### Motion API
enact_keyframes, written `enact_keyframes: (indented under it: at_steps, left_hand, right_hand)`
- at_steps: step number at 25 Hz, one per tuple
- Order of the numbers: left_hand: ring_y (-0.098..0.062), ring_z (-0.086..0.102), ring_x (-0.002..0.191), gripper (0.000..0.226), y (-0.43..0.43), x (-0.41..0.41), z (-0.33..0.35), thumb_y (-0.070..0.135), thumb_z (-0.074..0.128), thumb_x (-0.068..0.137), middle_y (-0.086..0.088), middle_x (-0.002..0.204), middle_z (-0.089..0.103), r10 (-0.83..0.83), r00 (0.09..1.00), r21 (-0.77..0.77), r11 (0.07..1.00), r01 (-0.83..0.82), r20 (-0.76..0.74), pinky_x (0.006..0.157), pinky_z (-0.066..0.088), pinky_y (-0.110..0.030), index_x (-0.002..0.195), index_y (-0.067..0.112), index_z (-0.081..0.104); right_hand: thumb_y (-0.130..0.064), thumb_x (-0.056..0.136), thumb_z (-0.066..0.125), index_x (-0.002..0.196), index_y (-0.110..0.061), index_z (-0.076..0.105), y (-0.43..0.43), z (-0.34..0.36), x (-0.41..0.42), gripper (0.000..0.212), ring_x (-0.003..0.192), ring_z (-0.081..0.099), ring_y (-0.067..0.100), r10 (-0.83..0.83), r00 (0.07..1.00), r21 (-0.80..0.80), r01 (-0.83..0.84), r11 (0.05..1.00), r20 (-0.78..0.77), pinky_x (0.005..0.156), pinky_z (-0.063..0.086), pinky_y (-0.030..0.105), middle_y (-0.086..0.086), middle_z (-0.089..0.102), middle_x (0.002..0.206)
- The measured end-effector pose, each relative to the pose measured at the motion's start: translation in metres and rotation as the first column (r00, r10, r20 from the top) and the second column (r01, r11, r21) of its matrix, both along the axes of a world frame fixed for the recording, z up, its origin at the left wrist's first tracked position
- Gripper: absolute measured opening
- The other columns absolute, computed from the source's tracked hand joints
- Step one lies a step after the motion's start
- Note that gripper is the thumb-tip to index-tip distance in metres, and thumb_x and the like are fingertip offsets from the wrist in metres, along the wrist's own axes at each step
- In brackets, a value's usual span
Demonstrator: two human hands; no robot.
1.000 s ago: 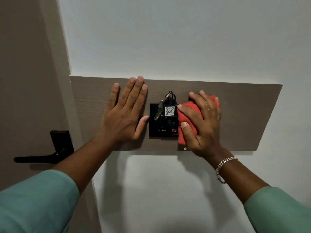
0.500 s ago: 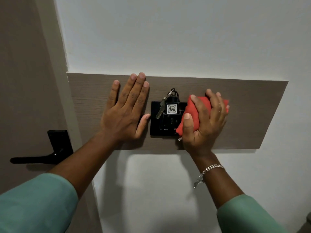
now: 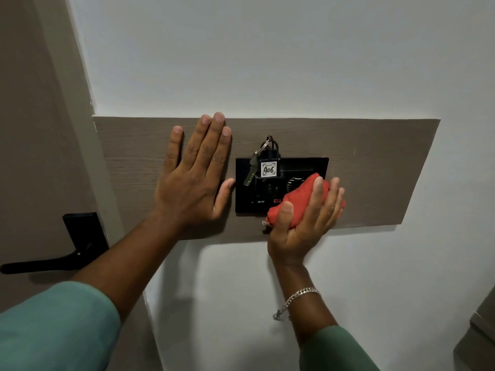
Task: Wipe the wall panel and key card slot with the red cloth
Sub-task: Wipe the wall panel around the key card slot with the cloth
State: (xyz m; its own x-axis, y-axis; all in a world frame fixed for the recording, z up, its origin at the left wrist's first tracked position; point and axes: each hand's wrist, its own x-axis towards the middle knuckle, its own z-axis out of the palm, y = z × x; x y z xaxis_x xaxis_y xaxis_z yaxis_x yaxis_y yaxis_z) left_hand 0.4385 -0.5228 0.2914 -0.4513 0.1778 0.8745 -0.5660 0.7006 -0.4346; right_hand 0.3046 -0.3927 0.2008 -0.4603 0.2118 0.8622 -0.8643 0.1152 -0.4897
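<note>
A grey-brown wood-grain wall panel point(image 3: 375, 167) runs across the white wall. At its middle sits a black key card slot plate point(image 3: 302, 167) with a key tag marked 406 point(image 3: 268, 169) and a metal key point(image 3: 250, 172) hanging in it. My right hand point(image 3: 305, 223) grips a bunched red cloth point(image 3: 297, 204) and presses it against the plate's lower right corner. My left hand point(image 3: 192, 178) lies flat on the panel just left of the plate, fingers spread upward and thumb touching the plate's edge.
A brown door with a black lever handle point(image 3: 53, 261) stands at the left. White wall point(image 3: 267, 54) surrounds the panel. A dark piece of furniture point(image 3: 479, 336) shows at the lower right corner.
My right hand has slid the red cloth from the plate's right side down to its lower right corner, uncovering the plate's upper right. The left hand stays flat on the panel.
</note>
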Motion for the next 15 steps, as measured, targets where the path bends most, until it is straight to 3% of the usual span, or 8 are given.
enact_keyframes:
  at_steps: [2, 3, 6, 7, 8, 11, 15]
  left_hand:
    - [-0.031, 0.013, 0.153, 0.077, 0.001, 0.001, 0.0, 0.046, 0.034, 0.095, -0.017, 0.164, 0.012, -0.007, 1.0, -0.001, 1.0, 0.007, -0.005, 0.122, 0.01, -0.056, 0.156, 0.002, 0.016]
    - [-0.031, 0.013, 0.153, 0.077, 0.0, 0.001, -0.001, 0.046, 0.034, 0.095, -0.016, 0.164, 0.011, -0.008, 1.0, -0.006, 1.0, 0.008, -0.009, 0.122, 0.011, -0.056, 0.156, 0.002, 0.016]
    - [-0.031, 0.012, 0.154, 0.077, -0.001, 0.0, 0.0, 0.046, 0.034, 0.095, -0.016, 0.164, 0.013, -0.016, 1.0, -0.007, 1.0, 0.016, -0.009, 0.123, 0.011, -0.055, 0.156, 0.003, 0.015]
    - [-0.031, 0.012, 0.154, 0.077, -0.001, 0.0, 0.0, 0.046, 0.034, 0.095, -0.017, 0.165, 0.015, -0.021, 1.0, -0.003, 1.0, 0.021, -0.011, 0.123, 0.011, -0.056, 0.157, 0.003, 0.015]
    - [-0.031, 0.011, 0.154, 0.078, -0.001, 0.0, -0.001, 0.046, 0.034, 0.095, -0.018, 0.165, 0.017, -0.026, 1.0, 0.003, 1.0, 0.026, -0.01, 0.123, 0.011, -0.056, 0.157, 0.003, 0.014]
    - [-0.031, 0.011, 0.153, 0.078, -0.003, 0.0, -0.002, 0.046, 0.035, 0.095, -0.019, 0.164, 0.019, -0.009, 1.0, -0.007, 1.0, 0.009, -0.002, 0.122, 0.012, -0.057, 0.157, 0.004, 0.013]
    - [-0.032, 0.012, 0.153, 0.077, -0.001, 0.0, -0.001, 0.046, 0.034, 0.096, -0.019, 0.164, 0.02, -0.022, 1.0, 0.001, 1.0, 0.022, -0.005, 0.122, 0.011, -0.056, 0.156, 0.003, 0.014]
  right_hand:
    - [-0.051, 0.1, 0.035, 0.148, -0.013, 0.035, 0.01, -0.013, -0.006, 0.061, 0.153, 0.02, 0.032, -0.031, 0.997, 0.094, 0.037, 0.995, -0.07, 0.128, 0.014, 0.053, 0.019, 0.029, 0.159]
    - [-0.049, 0.1, 0.035, 0.147, -0.013, 0.037, 0.01, -0.012, -0.007, 0.059, 0.153, 0.02, 0.032, -0.031, 0.999, 0.058, 0.032, 0.998, -0.032, 0.127, 0.015, 0.056, 0.018, 0.029, 0.16]
    - [-0.043, 0.1, 0.04, 0.147, -0.017, 0.043, -0.01, 0.024, 0.01, 0.053, 0.153, 0.024, 0.029, 0.12, 0.95, -0.301, -0.028, 0.953, 0.29, 0.124, 0.02, 0.061, 0.012, 0.034, 0.161]
    - [-0.042, 0.099, 0.041, 0.146, -0.018, 0.044, -0.015, 0.034, 0.017, 0.053, 0.152, 0.025, 0.027, 0.132, 0.938, -0.348, -0.013, 0.937, 0.32, 0.123, 0.021, 0.061, 0.011, 0.036, 0.16]
    - [-0.041, 0.098, 0.043, 0.145, -0.017, 0.045, -0.015, 0.038, 0.022, 0.053, 0.151, 0.027, 0.027, 0.116, 0.95, -0.347, -0.009, 0.938, 0.289, 0.122, 0.022, 0.061, 0.011, 0.037, 0.159]
    - [-0.032, 0.096, 0.048, 0.142, -0.012, 0.049, -0.003, 0.03, 0.016, 0.05, 0.146, 0.038, 0.027, 0.135, 0.991, -0.273, -0.129, 0.953, 0.005, 0.116, 0.031, 0.066, 0.017, 0.042, 0.154]
    - [-0.031, 0.095, 0.053, 0.139, -0.009, 0.05, 0.004, 0.041, 0.014, 0.049, 0.144, 0.041, 0.036, 0.199, 0.939, -0.034, -0.217, 0.976, -0.281, 0.118, 0.034, 0.06, 0.022, 0.045, 0.15]
